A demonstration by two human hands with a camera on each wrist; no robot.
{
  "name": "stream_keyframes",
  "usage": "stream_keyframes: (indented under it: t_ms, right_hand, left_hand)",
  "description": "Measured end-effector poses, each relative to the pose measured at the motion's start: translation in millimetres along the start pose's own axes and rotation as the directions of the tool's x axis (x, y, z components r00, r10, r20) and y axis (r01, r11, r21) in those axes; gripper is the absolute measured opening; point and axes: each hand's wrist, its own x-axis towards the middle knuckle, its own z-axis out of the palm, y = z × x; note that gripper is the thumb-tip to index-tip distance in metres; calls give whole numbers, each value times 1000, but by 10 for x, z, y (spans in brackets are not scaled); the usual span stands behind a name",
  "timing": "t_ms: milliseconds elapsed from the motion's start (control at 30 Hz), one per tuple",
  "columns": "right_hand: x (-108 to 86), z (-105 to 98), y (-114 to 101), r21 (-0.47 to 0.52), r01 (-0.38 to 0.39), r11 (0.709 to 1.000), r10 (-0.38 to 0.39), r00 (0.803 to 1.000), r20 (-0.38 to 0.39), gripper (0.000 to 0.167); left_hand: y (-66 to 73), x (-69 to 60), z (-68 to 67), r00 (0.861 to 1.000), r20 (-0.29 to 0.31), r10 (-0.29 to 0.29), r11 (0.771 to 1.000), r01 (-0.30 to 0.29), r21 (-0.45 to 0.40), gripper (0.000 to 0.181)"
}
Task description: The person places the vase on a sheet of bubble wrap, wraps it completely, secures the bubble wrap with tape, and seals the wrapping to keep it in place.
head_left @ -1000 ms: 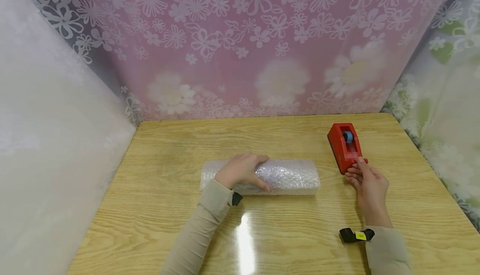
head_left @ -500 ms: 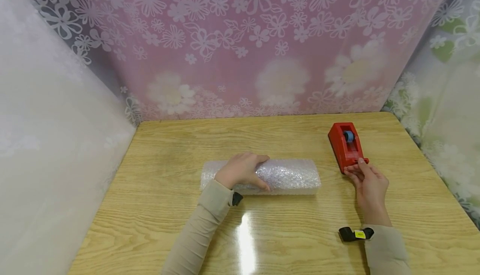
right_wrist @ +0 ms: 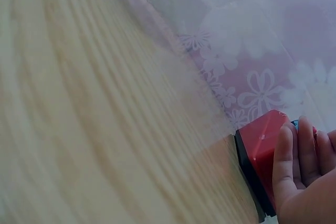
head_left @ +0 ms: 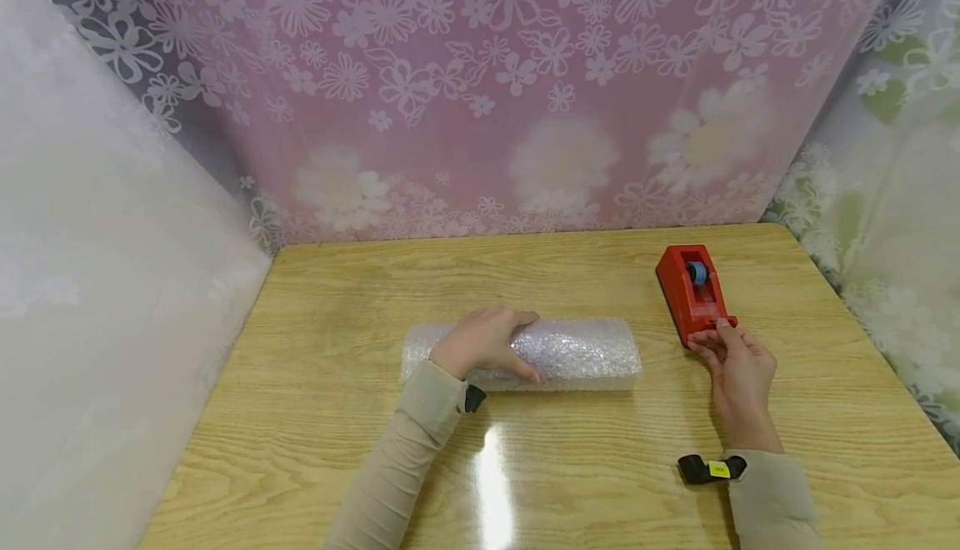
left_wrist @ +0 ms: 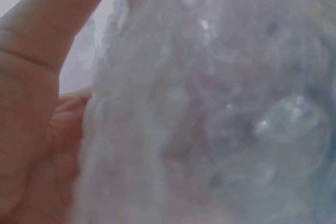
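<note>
A roll of clear bubble wrap lies crosswise on the wooden table. Over its left half, my left hand grips it, thumb on the near side and fingers reaching over the far side. The left wrist view is filled by the blurred bubble wrap. To the right stands a red tape dispenser with a small blue-cored tape roll. At its near, cutter end, my right hand pinches with thumb above and fingers below, apparently on the tape's end. The clear tape itself hardly shows between the fingertips.
The wooden table reaches back to a pink flowered curtain. Pale sheets hang along the left side and right side. A black strap sits at the right wrist.
The right hand's fingers and the dispenser have shifted very slightly right, the thumb staying at the cutter end. The left hand and the bubble wrap have stayed put.
</note>
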Motion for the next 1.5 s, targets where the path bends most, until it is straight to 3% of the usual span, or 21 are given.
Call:
stream_keyframes:
  t_ms: [333, 633, 1100, 1500]
  right_hand:
    - [-2, -9, 11, -16, 21, 1000, -21, 1000, 13, 20]
    - [-18, -42, 34, 50, 35, 998, -37, 998, 48, 18]
    - [29, -21, 110, 50, 95, 994, -94, 995, -24, 23]
    - [16, 21, 46, 92, 41, 995, -37, 998, -45, 23]
  left_hand:
    - [-6, 4, 15, 1000, -2, -8, 1000, 8, -8, 97]
    - [-11, 11, 5, 1000, 1, 0, 1000, 0, -16, 97]
    - [-14, 2, 5, 1000, -6, -2, 1000, 2, -9, 97]
    - [-6, -2, -7, 1000, -3, 1, 1000, -1, -23, 98]
